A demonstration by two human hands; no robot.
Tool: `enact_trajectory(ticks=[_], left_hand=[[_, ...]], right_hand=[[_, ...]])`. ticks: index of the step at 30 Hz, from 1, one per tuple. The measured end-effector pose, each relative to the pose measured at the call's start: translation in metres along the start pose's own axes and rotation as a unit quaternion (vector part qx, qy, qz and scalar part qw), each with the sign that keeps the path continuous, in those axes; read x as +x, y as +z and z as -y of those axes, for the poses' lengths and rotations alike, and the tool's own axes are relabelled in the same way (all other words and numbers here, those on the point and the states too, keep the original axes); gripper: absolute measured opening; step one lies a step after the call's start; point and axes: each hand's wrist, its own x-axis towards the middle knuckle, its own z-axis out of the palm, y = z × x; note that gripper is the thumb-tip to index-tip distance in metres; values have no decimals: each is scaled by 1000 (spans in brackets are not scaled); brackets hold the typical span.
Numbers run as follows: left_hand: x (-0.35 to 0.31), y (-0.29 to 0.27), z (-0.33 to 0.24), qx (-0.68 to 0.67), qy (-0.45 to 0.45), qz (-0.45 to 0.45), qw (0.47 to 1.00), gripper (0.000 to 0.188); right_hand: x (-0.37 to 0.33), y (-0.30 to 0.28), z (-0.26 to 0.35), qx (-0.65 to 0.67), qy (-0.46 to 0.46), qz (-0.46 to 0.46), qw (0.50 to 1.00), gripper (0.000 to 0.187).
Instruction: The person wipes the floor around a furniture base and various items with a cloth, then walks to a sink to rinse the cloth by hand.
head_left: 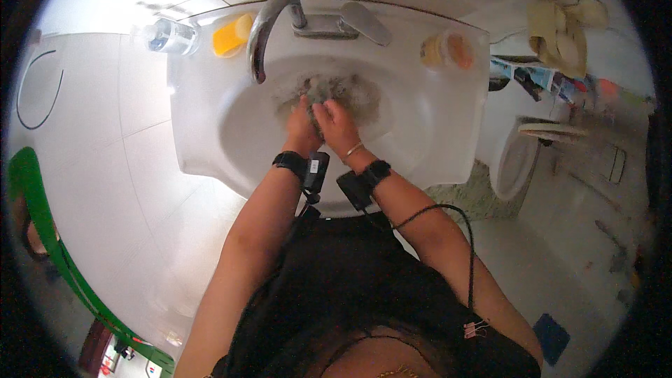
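Both hands are low in the white washbasin (241, 136), close together over murky, greyish water. A wet grey, mottled bundle (322, 89) lies at the fingertips; its kind is too blurred to name. My left hand (302, 128) is closed at the bundle's near left side. Beside it, my right hand (339, 128) is curled on the near right side, fingers bent inward. Part of the bundle shows between the two hands, while the rest is under the fingers and water. The curved chrome tap (260, 38) arches down left of and beyond the hands.
On the basin's back ledge stand a clear bottle (171, 35), a yellow cup (232, 36) and a tub with orange contents (448, 51). The tap lever (365, 23) sits behind the bowl. Right of the basin is a toilet (516, 161); a black cable (472, 259) hangs along my right arm.
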Motion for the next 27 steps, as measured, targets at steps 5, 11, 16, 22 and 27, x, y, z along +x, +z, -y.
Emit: enact_trajectory(ticks=[5,11,16,22,27], left_hand=[[1,10,13,164,-37,-11,986,44],[42,-47,28,218,70,104,968,39],[63,-89,59,147,78,143,976,39],[22,-13,31,23,-123,-7,992,37],[69,-68,60,352,229,163,893,31]], right_hand=[[38,-18,-27,-230,22,-160,960,42],[13,11,-23,-146,-9,-75,986,37],[28,-5,-25,-248,69,-125,958,42],[5,0,-30,-221,61,-149,962,49],[19,7,-27,-237,37,-152,959,45]])
